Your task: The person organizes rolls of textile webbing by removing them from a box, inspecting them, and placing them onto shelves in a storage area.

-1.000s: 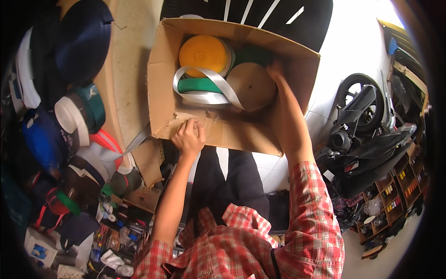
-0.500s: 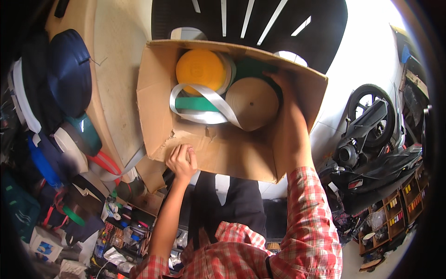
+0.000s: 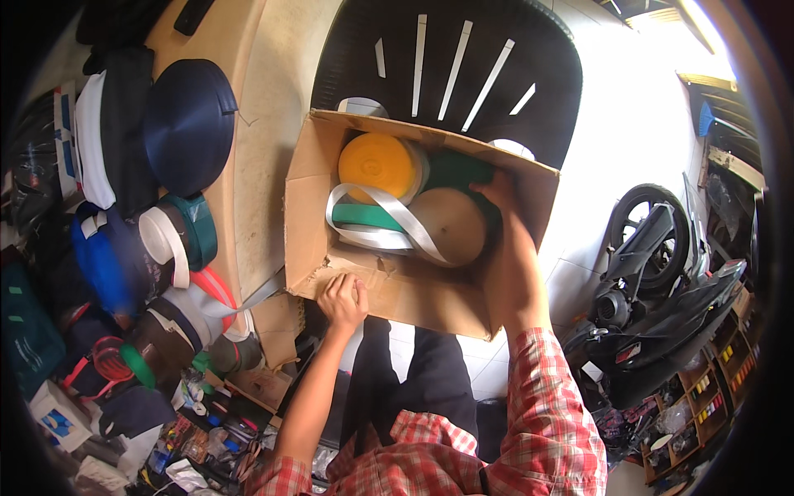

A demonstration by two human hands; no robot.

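Observation:
A cardboard box (image 3: pixel 310 202), top open and tilted toward me, holds several rolls of strap. My left hand (image 3: pixel 342 301) is closed over its near edge, at the torn left part. My right hand (image 3: pixel 499 194) reaches in along the right wall, its thumb and fingers on a dark green webbing roll (image 3: pixel 451 168); some of the fingers are in shadow. A yellow roll (image 3: pixel 374 169) lies at the far left inside. Nearer me, a loose silver-grey strap (image 3: pixel 394 207) loops over a bright green roll (image 3: pixel 364 217). Beside it sits a round tan disc or roll (image 3: pixel 449 227).
Behind the box stands a black slotted chair back (image 3: pixel 397 66). To the left, a wooden table edge (image 3: pixel 273 124) borders many stacked webbing rolls, among them a navy one (image 3: pixel 188 128). A black motorcycle (image 3: pixel 653 306) is at right, close to a rack of thread spools (image 3: pixel 711 388).
The view has shifted, so the box shows lower and somewhat farther from me. My left hand still holds its near edge, and my right hand remains inside at the dark green roll.

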